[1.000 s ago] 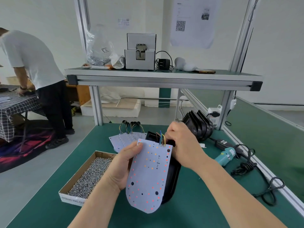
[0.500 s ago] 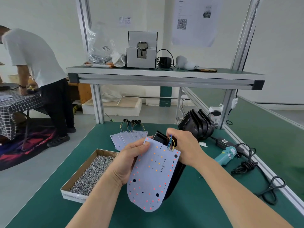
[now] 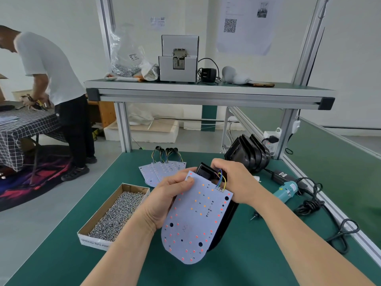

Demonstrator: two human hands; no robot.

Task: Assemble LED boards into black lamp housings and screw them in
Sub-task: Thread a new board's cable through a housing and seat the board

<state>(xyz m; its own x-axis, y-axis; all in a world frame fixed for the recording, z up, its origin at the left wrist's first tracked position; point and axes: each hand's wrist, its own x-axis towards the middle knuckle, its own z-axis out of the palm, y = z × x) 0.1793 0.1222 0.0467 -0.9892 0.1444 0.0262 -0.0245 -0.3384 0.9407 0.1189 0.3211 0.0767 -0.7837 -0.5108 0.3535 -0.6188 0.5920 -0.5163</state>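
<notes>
The left hand [image 3: 165, 203] pinches a pale board [image 3: 193, 223] dotted red and orange; the right hand [image 3: 237, 182] curls its fingers round the black housing [image 3: 204, 172] behind.

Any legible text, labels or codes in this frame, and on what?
"...ING BALANC": front of the brown cardboard screw box, rest hidden.
QR code, print around it blurred: white paper sheet on the wall.
Label too blurred: clear plastic bag of screws.
Small white wall note: unreadable.
</notes>
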